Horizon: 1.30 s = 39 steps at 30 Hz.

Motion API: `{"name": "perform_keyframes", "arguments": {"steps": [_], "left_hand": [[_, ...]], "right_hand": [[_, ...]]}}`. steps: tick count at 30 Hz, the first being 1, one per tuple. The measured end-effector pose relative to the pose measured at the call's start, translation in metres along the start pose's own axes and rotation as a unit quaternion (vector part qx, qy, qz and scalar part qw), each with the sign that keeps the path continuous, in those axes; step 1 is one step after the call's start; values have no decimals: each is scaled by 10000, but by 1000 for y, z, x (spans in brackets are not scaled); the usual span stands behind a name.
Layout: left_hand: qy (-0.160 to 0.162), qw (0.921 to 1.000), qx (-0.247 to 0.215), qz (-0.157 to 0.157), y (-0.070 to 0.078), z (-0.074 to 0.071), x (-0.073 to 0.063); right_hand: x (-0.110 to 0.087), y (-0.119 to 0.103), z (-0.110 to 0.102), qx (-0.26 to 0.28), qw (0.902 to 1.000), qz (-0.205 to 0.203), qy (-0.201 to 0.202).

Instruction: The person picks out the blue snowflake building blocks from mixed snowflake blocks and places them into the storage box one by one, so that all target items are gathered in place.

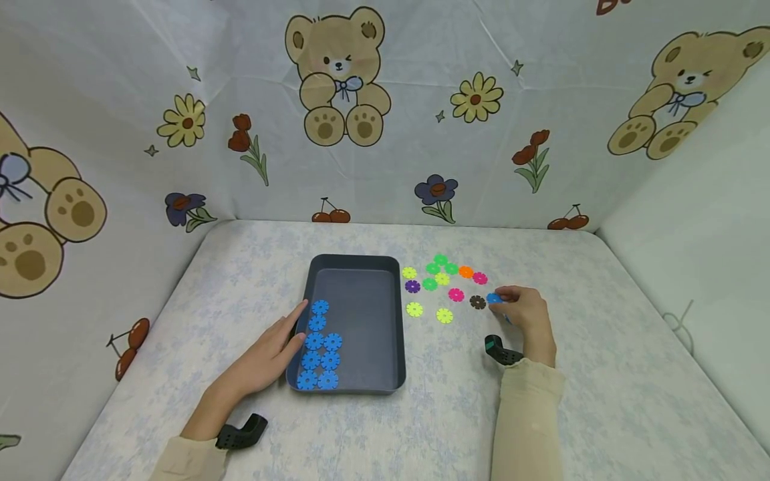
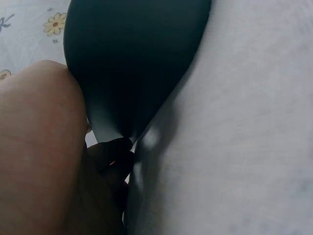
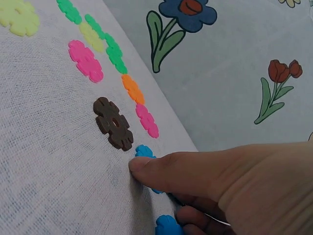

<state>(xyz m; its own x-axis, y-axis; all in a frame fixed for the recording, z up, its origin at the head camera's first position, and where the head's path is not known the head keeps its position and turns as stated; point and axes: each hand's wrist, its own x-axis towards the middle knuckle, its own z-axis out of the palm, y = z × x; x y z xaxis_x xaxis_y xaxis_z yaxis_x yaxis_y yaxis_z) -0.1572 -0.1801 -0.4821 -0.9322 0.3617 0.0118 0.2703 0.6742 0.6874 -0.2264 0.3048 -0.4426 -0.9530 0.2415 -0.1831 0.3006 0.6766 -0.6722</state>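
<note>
A dark grey rectangular tray (image 1: pixel 373 321) lies on the table, with several blue notched plastic discs (image 1: pixel 311 360) along its left side. My left hand (image 1: pixel 265 351) rests against the tray's left rim, its index finger and thumb reaching the edge. In the left wrist view, its shadowed fingers (image 2: pixel 115 159) touch the tray's outer wall (image 2: pixel 132 54). Right of the tray, my right hand (image 1: pixel 526 314) pinches a blue notched disc (image 1: pixel 494 298) at the table surface. The right wrist view shows the thumb (image 3: pixel 156 169) partly covering that disc (image 3: pixel 145 151). A second blue disc (image 3: pixel 167 225) lies under the fingers.
A brown disc (image 1: pixel 478 302) lies just left of my right hand. Scattered between it and the tray are yellow (image 1: pixel 444 315), green (image 1: pixel 430 284), pink (image 1: pixel 456 294), orange (image 1: pixel 466 272) and purple (image 1: pixel 412 286) discs. A bear-printed cloth (image 1: pixel 397 180) stands behind the table.
</note>
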Motion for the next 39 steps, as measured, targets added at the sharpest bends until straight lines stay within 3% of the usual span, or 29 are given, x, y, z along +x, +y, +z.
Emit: {"name": "perform_keyframes", "arguments": {"steps": [7, 39], "left_hand": [[27, 10000, 52, -2, -2, 0, -1], [32, 10000, 42, -14, -2, 2, 0]], "right_hand": [[0, 0, 0, -49, 9999, -17, -92], [-1, -12, 2, -211, 9977, -516, 384]]}}
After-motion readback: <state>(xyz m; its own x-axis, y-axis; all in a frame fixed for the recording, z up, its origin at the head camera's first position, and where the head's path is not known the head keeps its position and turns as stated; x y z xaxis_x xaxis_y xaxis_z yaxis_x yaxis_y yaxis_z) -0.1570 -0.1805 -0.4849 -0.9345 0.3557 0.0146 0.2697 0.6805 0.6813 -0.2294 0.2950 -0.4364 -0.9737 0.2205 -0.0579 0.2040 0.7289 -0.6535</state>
